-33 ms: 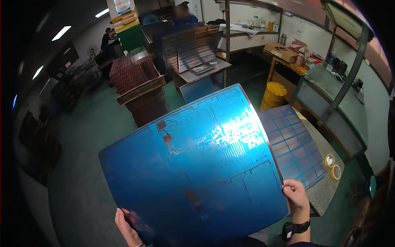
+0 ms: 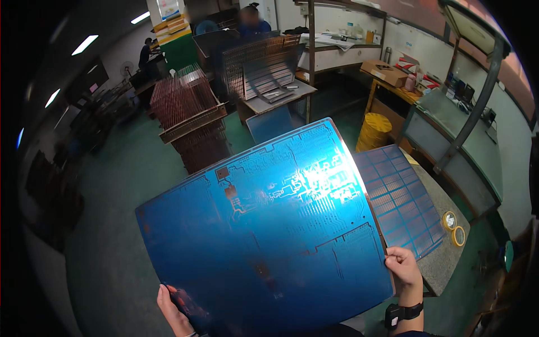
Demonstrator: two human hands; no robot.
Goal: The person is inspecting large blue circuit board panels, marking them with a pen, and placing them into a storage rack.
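Observation:
A large, shiny blue circuit board panel (image 2: 281,230) with copper-coloured trace patterns is held up in front of me, tilted, its far right corner catching bright light. My left hand (image 2: 173,310) grips its lower left edge; the thumb shows and the other fingers are hidden behind the panel. On the right edge, my right hand (image 2: 404,266) pinches the panel between thumb and curled fingers. Beyond that edge lies another panel (image 2: 404,196), blue and copper with a grid pattern, on a grey speckled tabletop (image 2: 435,272). The held panel covers part of it.
Two tape rolls (image 2: 458,236) sit on the grey tabletop. A rack of thin upright rods (image 2: 185,104) stands ahead left, beside a small table (image 2: 300,92) bearing a slotted rack (image 2: 233,70). A yellow bin (image 2: 375,130) is ahead right. A person (image 2: 252,22) is behind the racks.
The held panel has shifted very slightly right and down at its far corner. Both hands keep their grip at the same edges.

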